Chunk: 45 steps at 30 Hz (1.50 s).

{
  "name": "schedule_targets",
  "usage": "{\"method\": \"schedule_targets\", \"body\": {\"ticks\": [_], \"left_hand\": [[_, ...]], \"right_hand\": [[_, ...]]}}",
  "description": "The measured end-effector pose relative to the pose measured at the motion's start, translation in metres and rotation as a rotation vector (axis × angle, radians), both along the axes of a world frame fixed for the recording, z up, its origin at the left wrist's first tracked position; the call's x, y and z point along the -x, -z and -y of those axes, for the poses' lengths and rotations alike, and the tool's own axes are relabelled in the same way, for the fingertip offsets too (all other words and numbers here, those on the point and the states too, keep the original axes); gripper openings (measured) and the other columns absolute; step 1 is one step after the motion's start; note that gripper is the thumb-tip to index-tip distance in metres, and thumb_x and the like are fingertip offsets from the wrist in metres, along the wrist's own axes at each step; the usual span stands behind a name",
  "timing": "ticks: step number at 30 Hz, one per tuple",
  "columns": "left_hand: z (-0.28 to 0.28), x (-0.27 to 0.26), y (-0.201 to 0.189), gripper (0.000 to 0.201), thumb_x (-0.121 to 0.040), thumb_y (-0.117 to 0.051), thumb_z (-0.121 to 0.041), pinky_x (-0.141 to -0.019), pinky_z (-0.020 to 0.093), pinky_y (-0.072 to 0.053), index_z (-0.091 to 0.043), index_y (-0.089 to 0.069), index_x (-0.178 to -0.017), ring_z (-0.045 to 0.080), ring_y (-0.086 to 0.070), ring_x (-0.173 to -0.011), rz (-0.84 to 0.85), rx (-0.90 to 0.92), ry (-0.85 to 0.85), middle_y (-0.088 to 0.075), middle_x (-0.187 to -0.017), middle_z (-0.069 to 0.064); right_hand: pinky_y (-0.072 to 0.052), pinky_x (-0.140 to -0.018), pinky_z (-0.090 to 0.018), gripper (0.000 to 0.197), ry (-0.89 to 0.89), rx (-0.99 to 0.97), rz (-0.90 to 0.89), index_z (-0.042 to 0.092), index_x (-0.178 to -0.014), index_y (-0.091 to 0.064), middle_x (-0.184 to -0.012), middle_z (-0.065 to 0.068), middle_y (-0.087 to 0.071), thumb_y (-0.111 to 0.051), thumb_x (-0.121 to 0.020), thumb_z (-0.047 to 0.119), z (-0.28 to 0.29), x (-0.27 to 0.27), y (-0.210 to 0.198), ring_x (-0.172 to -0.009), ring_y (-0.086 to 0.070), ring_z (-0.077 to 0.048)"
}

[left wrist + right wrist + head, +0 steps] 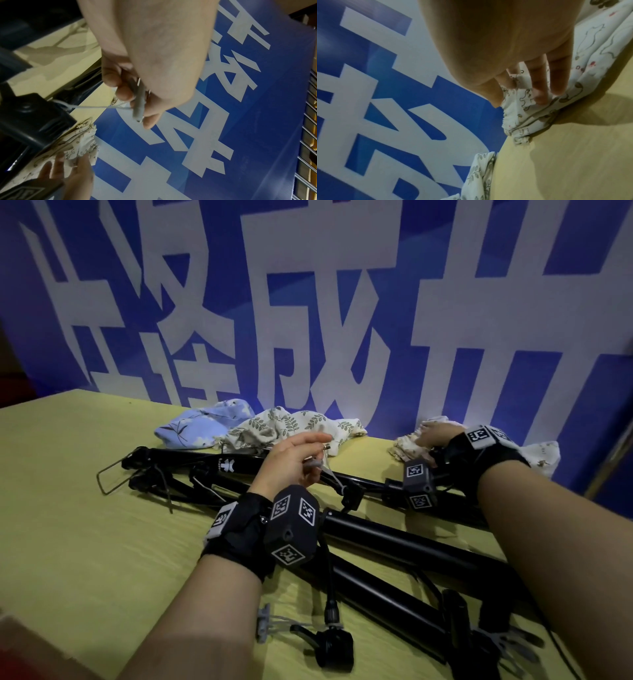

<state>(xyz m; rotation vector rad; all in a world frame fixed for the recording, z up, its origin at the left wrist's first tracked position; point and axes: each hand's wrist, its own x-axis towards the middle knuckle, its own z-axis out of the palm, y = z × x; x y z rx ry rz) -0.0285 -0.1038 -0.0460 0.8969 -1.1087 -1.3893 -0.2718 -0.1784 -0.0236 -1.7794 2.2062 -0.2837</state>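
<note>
My left hand point(317, 455) is raised over a folded black metal rack point(394, 535) on the yellow table point(85, 508). It pinches a grey clip point(139, 102) that a pale string point(96, 106) ties to a black joint point(34, 115) of the rack. My right hand point(424, 440) reaches to the back right. There, thumb and fingers point(539, 94) pinch the gathered edge of a white patterned cloth point(530, 112) lying against the wall. This cloth point(541, 455) spreads out behind my right wrist.
A leaf-print cloth point(291, 422) and a light blue cloth point(198, 422) lie crumpled at the back of the table. A blue banner point(308, 302) with white characters stands right behind them. Another grey clip point(263, 623) on a string lies near the front.
</note>
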Motion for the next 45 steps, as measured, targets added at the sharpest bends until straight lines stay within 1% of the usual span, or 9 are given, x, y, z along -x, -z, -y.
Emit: {"method": "schedule_targets", "body": {"ticks": [3,13,17,22,25,29,35,40,45], "left_hand": [[0.002,-0.001,-0.001,0.040,-0.093,-0.047,0.002,-0.042,0.017,-0.031,-0.017,-0.074,-0.071,0.008,-0.039,-0.046,0.004,0.010,-0.010,-0.048,-0.060,0.000],[-0.002,0.003,-0.007,0.028,-0.093,-0.041,0.008,-0.060,0.023,-0.051,-0.003,-0.062,-0.078,0.017,-0.068,-0.063,-0.103,-0.048,-0.015,-0.065,-0.054,0.007],[-0.003,0.005,-0.007,0.026,-0.093,-0.039,0.005,-0.064,0.030,-0.053,-0.001,-0.058,-0.075,0.020,-0.067,-0.056,-0.197,-0.050,-0.020,-0.062,-0.053,0.006],[-0.004,0.002,-0.005,0.053,-0.090,-0.053,-0.049,-0.071,0.033,-0.051,-0.003,-0.065,-0.069,0.022,-0.065,-0.059,-0.153,-0.147,-0.011,-0.065,-0.066,0.008],[-0.001,0.004,-0.003,0.052,-0.082,-0.057,-0.055,-0.068,0.036,-0.057,-0.004,-0.063,-0.079,0.024,-0.069,-0.067,-0.052,-0.128,-0.009,-0.067,-0.076,0.010],[-0.002,0.007,-0.003,0.013,-0.088,-0.061,-0.008,-0.067,0.031,-0.060,-0.010,-0.051,-0.081,0.023,-0.065,-0.075,-0.089,-0.078,0.051,-0.064,-0.097,0.015],[0.000,0.003,0.002,0.048,-0.084,-0.056,0.008,-0.073,0.032,-0.055,-0.019,-0.056,-0.125,0.021,-0.067,-0.091,0.071,0.070,0.142,-0.067,-0.104,0.008],[-0.007,0.008,0.000,0.007,-0.089,-0.064,-0.017,-0.055,0.012,-0.044,-0.022,-0.067,-0.087,-0.006,-0.059,-0.061,0.489,0.284,0.057,-0.068,-0.071,-0.017],[0.001,0.005,0.002,0.022,-0.097,-0.052,-0.011,-0.057,0.017,-0.050,-0.014,-0.062,-0.077,0.006,-0.062,-0.064,0.251,0.232,-0.028,-0.067,-0.067,-0.008]], "right_hand": [[-0.048,-0.092,-0.031,0.047,0.110,0.075,0.114,0.008,-0.120,-0.061,-0.126,-0.012,-0.060,-0.048,-0.088,0.039,0.004,0.002,-0.003,-0.114,-0.057,-0.031],[-0.044,-0.045,-0.018,0.020,0.096,0.634,0.995,0.017,-0.075,-0.059,-0.070,-0.002,-0.059,-0.056,-0.088,0.002,-0.052,-0.021,-0.045,-0.057,-0.056,-0.012],[-0.052,-0.065,-0.028,0.028,-0.090,0.665,1.194,0.018,-0.080,-0.063,-0.081,-0.002,-0.060,-0.049,-0.089,-0.004,-0.070,-0.032,-0.058,-0.070,-0.060,-0.016],[-0.052,-0.066,-0.025,0.029,-0.274,0.581,1.557,0.008,-0.074,-0.059,-0.076,-0.004,-0.061,-0.042,-0.085,-0.013,-0.086,-0.042,-0.066,-0.073,-0.061,-0.016],[-0.037,-0.050,-0.021,0.021,-0.302,0.535,1.503,0.009,-0.064,-0.056,-0.062,-0.001,-0.057,-0.047,-0.073,-0.007,-0.089,-0.047,-0.061,-0.061,-0.052,-0.016],[-0.031,-0.055,-0.030,0.024,-0.336,0.481,1.454,0.015,-0.053,-0.061,-0.064,-0.007,-0.053,-0.046,-0.054,-0.004,-0.089,-0.057,-0.049,-0.061,-0.048,-0.024],[-0.048,-0.060,-0.031,0.038,-0.329,0.433,1.435,0.009,-0.075,-0.055,-0.080,-0.010,-0.057,-0.033,-0.074,-0.022,-0.091,-0.064,-0.043,-0.074,-0.057,-0.025],[-0.057,-0.072,-0.035,0.042,-0.315,0.368,1.385,0.010,-0.095,-0.061,-0.096,-0.010,-0.062,-0.036,-0.081,-0.020,-0.089,-0.070,-0.039,-0.088,-0.062,-0.023],[-0.044,-0.103,-0.037,0.052,-0.376,0.410,0.899,0.018,-0.134,-0.051,-0.137,-0.001,-0.052,-0.064,-0.087,0.036,-0.091,-0.071,-0.037,-0.122,-0.051,-0.016]]}}
